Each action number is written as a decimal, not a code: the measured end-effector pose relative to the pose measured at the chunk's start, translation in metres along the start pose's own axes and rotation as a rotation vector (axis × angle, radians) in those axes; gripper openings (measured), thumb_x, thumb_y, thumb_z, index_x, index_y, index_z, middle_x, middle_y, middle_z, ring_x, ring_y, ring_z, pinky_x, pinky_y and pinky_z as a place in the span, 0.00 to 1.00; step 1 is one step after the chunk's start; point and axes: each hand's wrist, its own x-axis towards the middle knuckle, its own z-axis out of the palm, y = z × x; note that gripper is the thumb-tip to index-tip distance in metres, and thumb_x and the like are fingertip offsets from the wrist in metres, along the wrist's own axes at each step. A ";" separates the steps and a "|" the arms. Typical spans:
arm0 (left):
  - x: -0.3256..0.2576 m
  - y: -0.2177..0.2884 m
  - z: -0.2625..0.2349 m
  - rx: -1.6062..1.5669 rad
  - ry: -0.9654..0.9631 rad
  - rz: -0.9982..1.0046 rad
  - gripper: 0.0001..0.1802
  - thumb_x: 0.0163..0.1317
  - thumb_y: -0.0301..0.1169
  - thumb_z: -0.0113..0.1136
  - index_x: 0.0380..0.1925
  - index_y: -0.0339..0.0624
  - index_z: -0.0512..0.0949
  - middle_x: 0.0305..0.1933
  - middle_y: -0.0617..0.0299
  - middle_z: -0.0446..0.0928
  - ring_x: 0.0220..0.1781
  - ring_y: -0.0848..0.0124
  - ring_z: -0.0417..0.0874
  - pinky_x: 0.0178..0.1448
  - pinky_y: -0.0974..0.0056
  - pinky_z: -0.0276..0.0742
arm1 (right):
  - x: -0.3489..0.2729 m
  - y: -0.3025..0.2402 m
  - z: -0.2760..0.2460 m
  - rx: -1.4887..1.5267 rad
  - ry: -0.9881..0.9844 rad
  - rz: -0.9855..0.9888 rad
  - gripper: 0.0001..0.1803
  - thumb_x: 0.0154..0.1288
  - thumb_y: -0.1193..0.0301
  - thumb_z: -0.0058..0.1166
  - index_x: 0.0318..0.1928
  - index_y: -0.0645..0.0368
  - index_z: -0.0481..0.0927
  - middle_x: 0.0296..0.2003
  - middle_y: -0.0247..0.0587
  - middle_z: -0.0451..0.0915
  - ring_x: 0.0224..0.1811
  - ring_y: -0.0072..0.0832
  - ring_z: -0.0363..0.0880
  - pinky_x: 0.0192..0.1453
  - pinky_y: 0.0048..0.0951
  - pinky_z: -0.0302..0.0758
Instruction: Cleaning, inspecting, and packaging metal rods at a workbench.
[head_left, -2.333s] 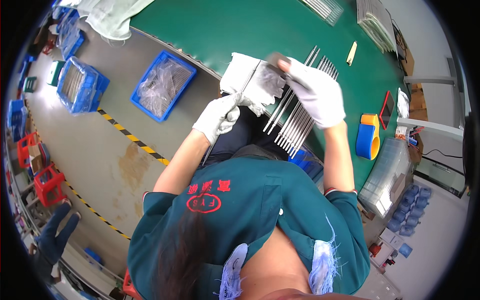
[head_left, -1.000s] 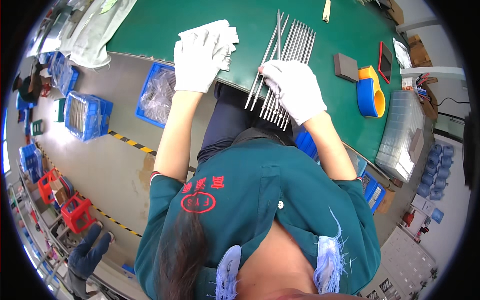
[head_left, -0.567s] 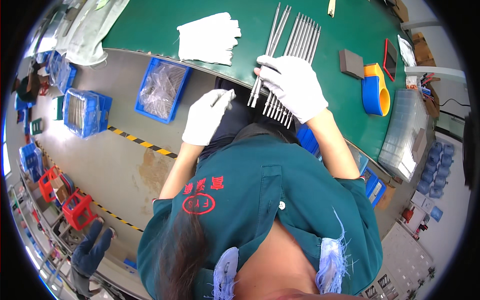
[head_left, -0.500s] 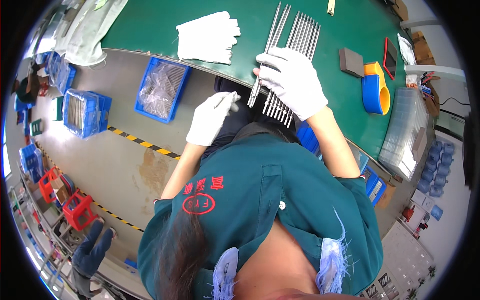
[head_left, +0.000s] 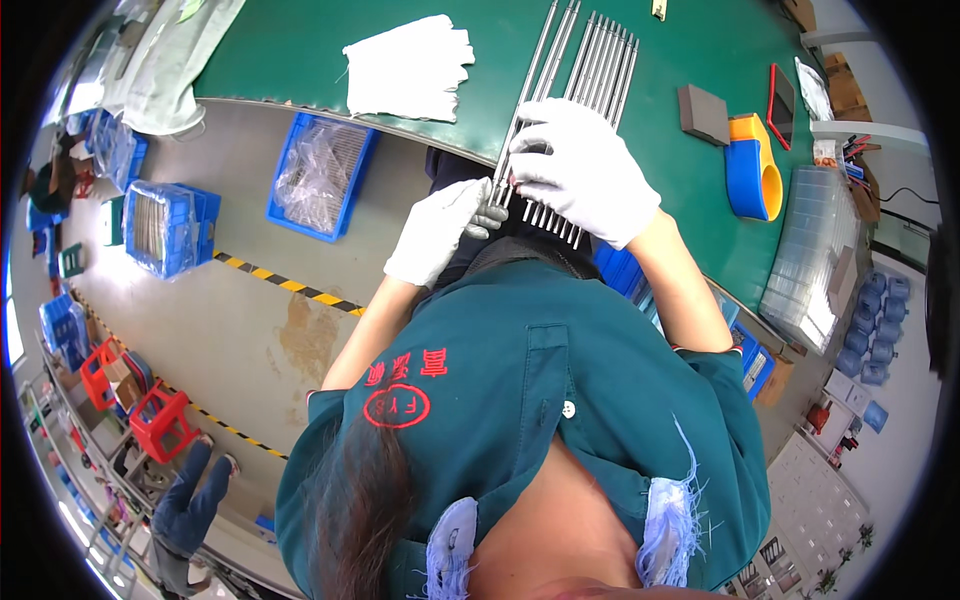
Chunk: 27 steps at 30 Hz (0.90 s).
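Note:
A row of long thin metal rods (head_left: 590, 60) lies side by side on the green table (head_left: 300, 50), their near ends jutting over its edge. My right hand (head_left: 585, 170), in a white glove, lies across the rods close to that edge, with its fingers curled on the leftmost ones. My left hand (head_left: 440, 225), also gloved, is just below the table edge and pinches the near end of a rod at the left of the row. A folded white cloth (head_left: 410, 65) rests on the table to the left of the rods.
Right of the rods are a grey block (head_left: 703, 112), a blue and orange holder (head_left: 750, 165) and a stack of clear trays (head_left: 815, 255). Blue crates (head_left: 320, 175) stand on the floor under the table's left side. Another person (head_left: 190, 500) stands at lower left.
My left hand laid the white cloth on the table, drew back below the edge and came up to the rods' near ends. My right hand stayed on the rods.

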 end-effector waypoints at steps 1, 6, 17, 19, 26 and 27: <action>0.000 0.000 0.000 0.005 -0.004 0.008 0.20 0.67 0.42 0.48 0.43 0.36 0.77 0.36 0.56 0.80 0.35 0.72 0.80 0.42 0.69 0.75 | 0.001 0.000 0.001 -0.014 -0.025 -0.056 0.04 0.50 0.69 0.56 0.25 0.54 0.79 0.33 0.32 0.78 0.45 0.31 0.73 0.51 0.33 0.70; -0.002 0.004 -0.001 0.026 0.004 0.014 0.20 0.67 0.43 0.49 0.44 0.35 0.77 0.36 0.56 0.81 0.36 0.73 0.80 0.41 0.69 0.74 | 0.002 0.003 -0.011 -0.027 -0.045 0.052 0.09 0.49 0.71 0.59 0.34 0.53 0.80 0.41 0.33 0.77 0.53 0.34 0.72 0.59 0.36 0.68; -0.008 0.006 -0.006 -0.047 0.017 -0.125 0.31 0.67 0.51 0.44 0.47 0.28 0.74 0.37 0.54 0.80 0.36 0.73 0.79 0.40 0.72 0.74 | -0.026 0.031 0.003 -0.340 -0.080 0.152 0.29 0.58 0.58 0.51 0.60 0.55 0.68 0.58 0.46 0.67 0.63 0.40 0.61 0.68 0.40 0.54; -0.008 -0.001 -0.009 -0.066 -0.016 -0.150 0.35 0.66 0.55 0.43 0.48 0.27 0.73 0.37 0.53 0.79 0.36 0.73 0.79 0.41 0.72 0.74 | -0.021 0.029 0.007 -0.338 -0.046 0.167 0.29 0.58 0.57 0.50 0.60 0.55 0.68 0.58 0.46 0.67 0.63 0.40 0.61 0.68 0.41 0.54; -0.014 -0.007 -0.004 -0.111 -0.067 -0.174 0.39 0.65 0.58 0.43 0.50 0.25 0.72 0.37 0.52 0.79 0.36 0.72 0.79 0.40 0.72 0.74 | -0.006 0.030 0.018 -0.362 -0.037 0.132 0.29 0.60 0.54 0.48 0.60 0.53 0.68 0.59 0.46 0.66 0.63 0.39 0.61 0.69 0.40 0.53; -0.014 -0.008 -0.004 -0.109 -0.065 -0.175 0.39 0.65 0.58 0.43 0.50 0.25 0.72 0.37 0.52 0.79 0.36 0.72 0.79 0.40 0.72 0.74 | -0.005 0.030 0.020 -0.359 -0.036 0.133 0.29 0.60 0.54 0.48 0.60 0.53 0.68 0.59 0.46 0.66 0.63 0.39 0.61 0.69 0.40 0.53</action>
